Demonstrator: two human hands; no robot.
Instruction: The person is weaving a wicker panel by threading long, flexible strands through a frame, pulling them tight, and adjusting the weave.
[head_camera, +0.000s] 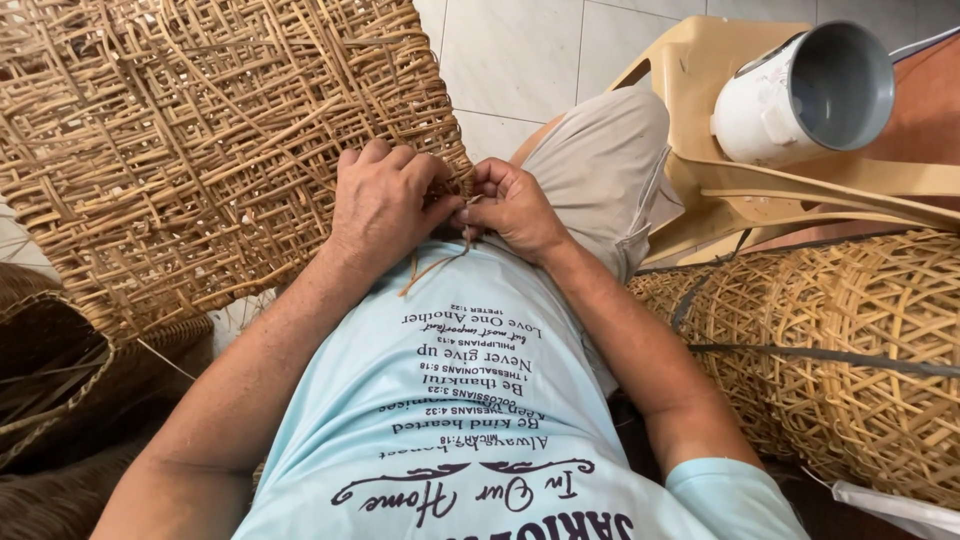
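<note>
Head view, looking down the person's own body: nearest is a pale blue shirt (470, 420) with dark print, and both bare forearms reach forward over it. Just beyond, the left hand (385, 205) is clenched over the lower edge of a large woven wicker panel (200, 140), knuckles up, and the right hand (515, 208) pinches a thin tan weaving strand (432, 268) against that same edge, fingertips of both hands meeting. The strand's loose end dangles toward the shirt, running down and to the left from the pinch. The panel rests on the lap and tilts away, its long side stretching up and left out of frame. A likely slip: the strand could pull free or snap if tugged sharply at the pinch. To the right lie rounded woven baskets (850, 350); farther off, a tan plastic chair (700, 80) holds a white mug (800, 95) lying on its side, over pale floor tiles (520, 50).
</note>
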